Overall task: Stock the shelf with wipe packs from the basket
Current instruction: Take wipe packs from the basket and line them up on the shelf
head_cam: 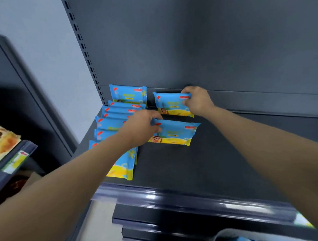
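Note:
Blue-and-yellow wipe packs stand on a dark shelf (203, 166). A row of several packs (120, 111) runs front to back at the shelf's left end. My right hand (197, 100) grips the right end of a pack (169, 105) standing by the back panel. My left hand (143, 126) pinches the left end of another pack (175, 133), which stands just in front of the first. The basket (254, 238) shows only as a rim at the bottom edge, with blue packs inside.
The shelf's glossy front rail (187, 195) runs across below my arms. Lower shelf edges (160, 224) sit beneath it. A slotted upright (87, 55) bounds the shelf on the left. Another shelf with beige packs (1, 141) stands at far left. Bare shelf stretches to the right.

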`<state>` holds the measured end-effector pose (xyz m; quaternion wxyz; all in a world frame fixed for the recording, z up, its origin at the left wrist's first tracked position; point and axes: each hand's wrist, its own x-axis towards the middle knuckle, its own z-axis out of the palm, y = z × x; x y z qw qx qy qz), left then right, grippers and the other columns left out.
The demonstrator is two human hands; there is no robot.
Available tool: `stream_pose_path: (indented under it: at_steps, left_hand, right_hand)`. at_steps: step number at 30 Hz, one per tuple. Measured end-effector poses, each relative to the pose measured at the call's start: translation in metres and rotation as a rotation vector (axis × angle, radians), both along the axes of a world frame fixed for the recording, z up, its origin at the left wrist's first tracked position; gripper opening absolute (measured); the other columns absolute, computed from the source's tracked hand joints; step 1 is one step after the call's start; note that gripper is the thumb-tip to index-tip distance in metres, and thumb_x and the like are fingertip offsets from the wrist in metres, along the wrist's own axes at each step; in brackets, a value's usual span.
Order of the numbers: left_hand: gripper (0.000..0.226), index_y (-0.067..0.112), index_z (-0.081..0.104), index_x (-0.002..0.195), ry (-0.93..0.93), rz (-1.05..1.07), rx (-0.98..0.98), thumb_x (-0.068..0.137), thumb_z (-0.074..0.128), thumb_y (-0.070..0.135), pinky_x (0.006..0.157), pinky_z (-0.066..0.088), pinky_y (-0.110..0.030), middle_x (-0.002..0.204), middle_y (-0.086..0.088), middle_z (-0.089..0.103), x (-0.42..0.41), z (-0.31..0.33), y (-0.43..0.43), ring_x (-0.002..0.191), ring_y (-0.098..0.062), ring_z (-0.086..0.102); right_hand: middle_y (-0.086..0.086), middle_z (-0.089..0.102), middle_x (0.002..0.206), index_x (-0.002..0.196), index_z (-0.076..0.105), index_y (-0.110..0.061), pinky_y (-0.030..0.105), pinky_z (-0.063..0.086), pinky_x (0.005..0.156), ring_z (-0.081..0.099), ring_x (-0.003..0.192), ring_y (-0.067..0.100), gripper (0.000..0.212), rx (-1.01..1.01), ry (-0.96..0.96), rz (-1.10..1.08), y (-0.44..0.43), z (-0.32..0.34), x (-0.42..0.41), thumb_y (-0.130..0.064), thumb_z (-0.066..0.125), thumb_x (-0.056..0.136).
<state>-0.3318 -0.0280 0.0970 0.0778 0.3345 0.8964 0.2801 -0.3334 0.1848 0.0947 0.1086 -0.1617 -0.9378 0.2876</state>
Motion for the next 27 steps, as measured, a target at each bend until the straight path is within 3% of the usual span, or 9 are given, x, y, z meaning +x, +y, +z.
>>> stream_pose_path:
  at_steps: [3,7,9,13,17,27]
  left_hand:
    - [0.018,0.017,0.061,0.103,0.061,-0.028,-0.038,0.085,0.062,0.018,0.054,0.034,-0.022,0.082,0.004,0.056,-0.020,-0.007,0.007,0.064,-0.010,0.048]
    - [0.028,0.019,0.060,0.111,0.206,-0.049,-0.135,0.084,0.062,0.022,0.084,0.031,-0.030,0.100,0.000,0.063,-0.043,-0.015,0.014,0.098,-0.022,0.051]
    - [0.029,0.020,0.060,0.112,0.274,-0.046,-0.187,0.083,0.060,0.024,0.090,0.028,-0.033,0.100,0.000,0.064,-0.054,-0.017,0.018,0.103,-0.023,0.049]
    - [0.027,0.019,0.059,0.111,0.358,-0.001,-0.241,0.084,0.056,0.022,0.088,0.028,-0.036,0.093,-0.002,0.062,-0.075,-0.014,0.023,0.101,-0.024,0.046]
    - [0.030,0.019,0.058,0.115,0.400,0.027,-0.287,0.086,0.055,0.023,0.087,0.029,-0.037,0.100,-0.005,0.063,-0.093,-0.012,0.035,0.107,-0.026,0.044]
    - [0.042,0.014,0.054,0.122,0.589,0.093,-0.341,0.085,0.055,0.034,0.089,0.031,-0.039,0.114,-0.007,0.059,-0.110,-0.025,0.062,0.110,-0.029,0.043]
  right_hand:
    - [0.011,0.062,0.110,0.111,0.063,-0.015,0.033,0.050,0.077,0.060,0.095,0.027,0.025,0.015,-0.019,-0.020,0.006,-0.009,-0.016,-0.011,0.061,0.086]
    - [0.010,0.064,0.102,0.110,0.061,-0.018,0.032,0.047,0.066,0.060,0.087,0.028,0.025,0.170,-0.043,-0.080,0.011,-0.011,-0.026,-0.020,0.062,0.085]
    - [0.011,0.064,0.101,0.109,0.060,-0.017,0.033,0.048,0.066,0.060,0.085,0.028,0.025,0.213,-0.032,-0.090,0.013,-0.010,-0.029,-0.023,0.063,0.085]
    - [0.011,0.064,0.103,0.107,0.062,-0.014,0.034,0.050,0.076,0.059,0.092,0.030,0.024,0.185,0.001,-0.093,0.016,-0.009,-0.031,-0.022,0.064,0.085]
    - [0.012,0.066,0.103,0.105,0.065,-0.015,0.040,0.051,0.085,0.060,0.096,0.031,0.021,0.081,0.024,-0.122,0.019,-0.004,-0.029,-0.013,0.059,0.086]
    - [0.013,0.066,0.109,0.113,0.062,-0.012,0.038,0.051,0.081,0.059,0.097,0.033,0.028,0.196,0.066,-0.127,0.011,0.006,-0.006,-0.007,0.044,0.092]
